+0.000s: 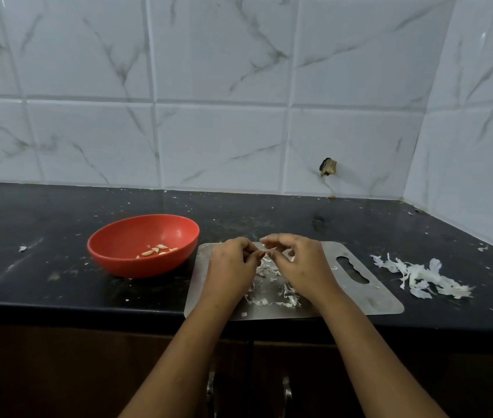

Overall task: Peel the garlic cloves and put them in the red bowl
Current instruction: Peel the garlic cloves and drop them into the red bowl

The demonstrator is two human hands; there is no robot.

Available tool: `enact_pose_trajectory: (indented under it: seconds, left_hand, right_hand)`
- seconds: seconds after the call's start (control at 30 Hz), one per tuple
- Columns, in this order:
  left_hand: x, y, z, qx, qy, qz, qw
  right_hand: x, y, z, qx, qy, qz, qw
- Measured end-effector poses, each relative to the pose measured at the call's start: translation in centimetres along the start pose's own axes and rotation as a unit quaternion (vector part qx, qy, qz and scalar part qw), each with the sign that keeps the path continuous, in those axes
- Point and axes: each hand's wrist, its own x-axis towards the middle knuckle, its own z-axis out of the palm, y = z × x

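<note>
Now the left hand (233, 262) pinches a small pale garlic clove (262, 254), the right hand (299, 260) its papery skin (271, 251); best strip outward over the grey steel board (375, 300), round red plastic bowl (124, 236) just left.

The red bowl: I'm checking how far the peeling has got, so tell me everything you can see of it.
The red bowl is round, smooth and matte, plastic by its look, standing upright on the black counter, just left of the metal cutting board; whether they touch is unclear. It holds a handful of pale peeled garlic cloves near its bottom. Neither the left hand nor the right hand touches it.
</note>
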Motion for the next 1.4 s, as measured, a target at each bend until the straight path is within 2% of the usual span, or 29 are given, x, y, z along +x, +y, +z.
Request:
enact_pose_trajectory:
  seconds: [0.2, 0.37, 0.5, 0.63, 0.73, 0.83, 1.03, 1.1, 1.23, 1.4]
  left_hand:
    - [0.0, 0.2, -0.2, 0.009, -0.007, 0.003, 1.0]
    - [-0.2, 0.4, -0.5, -0.008, -0.024, 0.024, 0.999]
    - [-0.6, 0.8, -1.0, 0.002, -0.016, 0.05, 0.999]
    - [-1.1, 1.2, -1.1, 0.041, -0.011, 0.092, 0.995]
    - [-1.0, 1.0, -0.5, 0.044, 0.017, 0.089, 0.995]
    - [-0.8, 0.8, -0.4, 0.003, 0.042, 0.037, 0.998]
    - [-0.6, 0.8, -1.0, -0.09, 0.024, -0.008, 0.996]
    - [-0.6, 0.7, -1.3, -0.156, 0.008, -0.029, 0.987]
    - [-0.2, 0.5, -1.4, -0.303, -0.033, -0.084, 0.949]
    - [0.1, 0.2, -1.3, -0.346, -0.052, -0.095, 0.932]
  right_hand:
    - [0.1, -0.1, -0.2, 0.037, -0.01, 0.011, 0.999]
    - [0.0, -0.1, -0.1, 0.021, -0.013, 0.008, 1.0]
    - [-0.2, -0.5, -0.1, 0.039, -0.002, 0.011, 0.999]
    - [-0.2, -0.5, -0.4, 0.066, -0.005, 0.049, 0.997]
    - [0.0, -0.5, -0.5, 0.092, -0.012, 0.06, 0.994]
    - [-0.1, -0.8, -0.5, 0.113, -0.015, 0.054, 0.992]
    - [-0.4, -1.2, -0.6, 0.15, -0.029, 0.025, 0.988]
    - [-0.5, -1.2, -0.5, 0.157, -0.028, 0.015, 0.987]
    - [-0.4, -1.2, -0.1, 0.157, -0.019, 0.007, 0.987]
    - [-0.3, -1.2, -0.1, 0.182, -0.026, 0.02, 0.983]
